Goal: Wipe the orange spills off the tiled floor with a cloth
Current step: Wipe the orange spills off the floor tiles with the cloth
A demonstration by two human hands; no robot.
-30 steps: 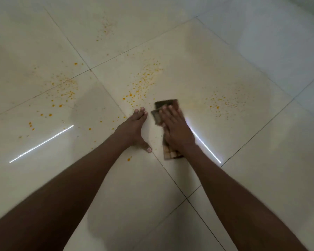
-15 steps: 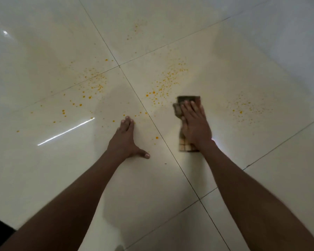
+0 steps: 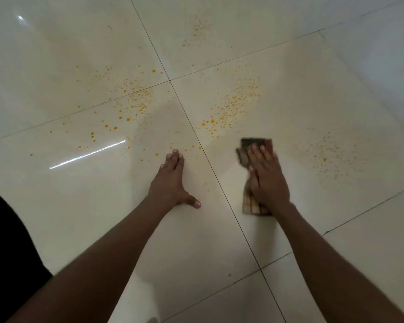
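While our right hand (image 3: pixel 267 180) presses flat on the cloth (image 3: pixel 250 145), fingers straight, our left hand (image 3: pixel 173 183) lies spread on the floor (image 3: pixel 79 206) left of the cloth, spills (image 3: pixel 231 108) just beyond it.

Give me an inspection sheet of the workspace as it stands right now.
Surface: glossy cream floor, dark grout lines, light glare.
Job's things: checked cloth flat on the floor; orange spills ahead of it, more at left, right and far.
Clutter: nothing seen.
Grippers: right hand flat on the cloth; left hand flat on the floor, fingertips among drops.
Cables: nothing seen.
Surroundings: dark shape at lower left, unclear.
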